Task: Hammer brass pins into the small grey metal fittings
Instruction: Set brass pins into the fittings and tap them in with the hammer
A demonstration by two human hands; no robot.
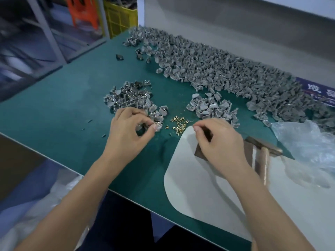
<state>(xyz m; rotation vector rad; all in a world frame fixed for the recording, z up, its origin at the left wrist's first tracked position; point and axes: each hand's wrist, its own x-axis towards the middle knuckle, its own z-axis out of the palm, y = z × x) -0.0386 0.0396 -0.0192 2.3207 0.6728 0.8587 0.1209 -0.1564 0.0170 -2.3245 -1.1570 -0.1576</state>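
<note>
- Left hand (129, 132): fingers curled, thumb and forefinger pinching one grey metal fitting (158, 127) at the near edge of the left-hand heap; the fitting is lifted little, if at all, off the green mat (63, 105).
- Right hand (220, 142): fingers curled, tips drawn together above a small dark block (201, 151); whether a pin sits between the tips cannot be told, it is too small to see.
- Brass pins (178, 124): loose scatter on the mat, between the two hands, just beyond the white sheet (195, 196).
- Fittings, stock: left heap (130, 98), some pieces showing brass; middle heap (213, 107); large bank (226, 69) along the back wall.
- Hammer (262, 151): lying unheld on the white sheet, just right of the right hand, head toward the clear plastic bag (304, 140).
- Step in hand, as judged: picking and pairing — one fitting taken up, a pin being sought or seated; no striking yet.
- Next move calls for: fitting set steady on the dark block, pin upright in its hole, left hand holding the piece, right hand freed to take the hammer; light, square taps, fingers kept off the pin head.
</note>
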